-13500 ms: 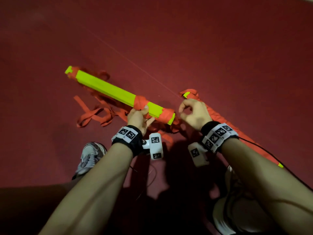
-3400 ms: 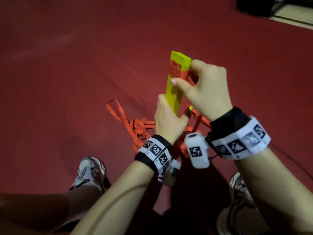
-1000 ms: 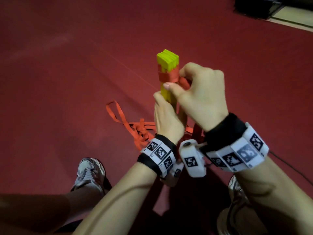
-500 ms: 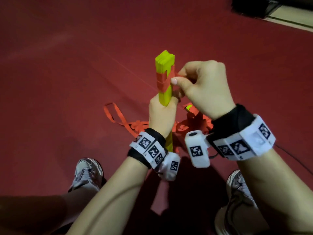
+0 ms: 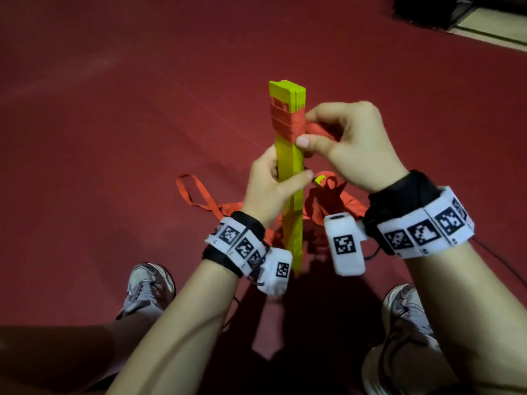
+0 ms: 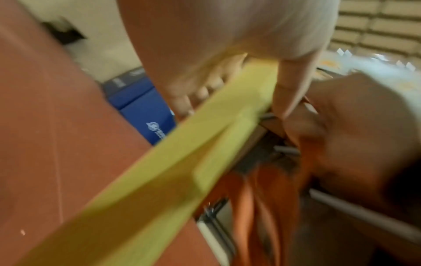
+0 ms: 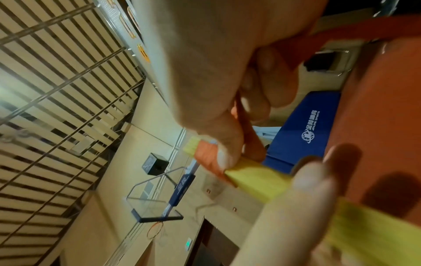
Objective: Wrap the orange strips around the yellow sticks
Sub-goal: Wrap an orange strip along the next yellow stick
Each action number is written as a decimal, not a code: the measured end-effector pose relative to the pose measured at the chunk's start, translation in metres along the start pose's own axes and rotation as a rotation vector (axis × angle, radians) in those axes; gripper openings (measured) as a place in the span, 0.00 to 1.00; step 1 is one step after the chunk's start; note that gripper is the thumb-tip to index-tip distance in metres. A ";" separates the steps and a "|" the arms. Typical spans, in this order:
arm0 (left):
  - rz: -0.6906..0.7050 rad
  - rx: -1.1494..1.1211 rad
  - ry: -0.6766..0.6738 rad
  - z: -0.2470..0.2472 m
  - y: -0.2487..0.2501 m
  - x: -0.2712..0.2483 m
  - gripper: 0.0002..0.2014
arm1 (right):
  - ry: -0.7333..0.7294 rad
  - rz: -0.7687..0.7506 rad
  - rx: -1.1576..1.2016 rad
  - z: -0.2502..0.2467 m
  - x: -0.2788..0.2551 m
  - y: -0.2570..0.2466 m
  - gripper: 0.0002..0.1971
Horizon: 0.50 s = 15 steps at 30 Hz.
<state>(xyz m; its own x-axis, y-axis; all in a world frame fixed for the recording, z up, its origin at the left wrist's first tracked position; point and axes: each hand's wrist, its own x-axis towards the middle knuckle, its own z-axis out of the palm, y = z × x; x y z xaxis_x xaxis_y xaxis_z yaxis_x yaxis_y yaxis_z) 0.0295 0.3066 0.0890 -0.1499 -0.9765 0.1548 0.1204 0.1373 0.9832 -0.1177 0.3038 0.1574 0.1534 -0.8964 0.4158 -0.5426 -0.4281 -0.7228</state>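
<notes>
Head view: your left hand [image 5: 271, 186] grips the yellow stick bundle [image 5: 288, 155] upright, long axis vertical; your right hand [image 5: 350, 143] pinches the orange strip [image 5: 313, 129] just right of the wound band near the top. The bundle's foot hides behind your wrist. Left wrist view: blurred, strip tail hanging. Right wrist view: thumb pressing the band.

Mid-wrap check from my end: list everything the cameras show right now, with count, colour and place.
yellow sticks: one bundle, yellow, upright at centre
orange strip: one, orange, wound near the bundle's top, its tail pinched to the right
loose strips: several, orange, piled on the floor behind the bundle
floor: one, dark red, all around
mat: one, blue, background
basketball hoop: one, background
shoes: two, grey-white, bottom
left hand: grips the bundle's middle
right hand: pinches the strip at the wrap
</notes>
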 end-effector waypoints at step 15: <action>-0.134 -0.159 -0.041 -0.005 -0.008 -0.006 0.10 | 0.004 0.037 0.057 0.012 -0.003 0.036 0.05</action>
<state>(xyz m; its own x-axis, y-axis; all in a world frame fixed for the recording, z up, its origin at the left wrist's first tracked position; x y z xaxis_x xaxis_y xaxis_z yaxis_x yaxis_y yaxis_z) 0.0349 0.3109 0.0801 -0.2141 -0.9763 0.0301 0.2492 -0.0248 0.9681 -0.1273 0.2899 0.1235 0.1306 -0.9113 0.3904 -0.5003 -0.4006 -0.7676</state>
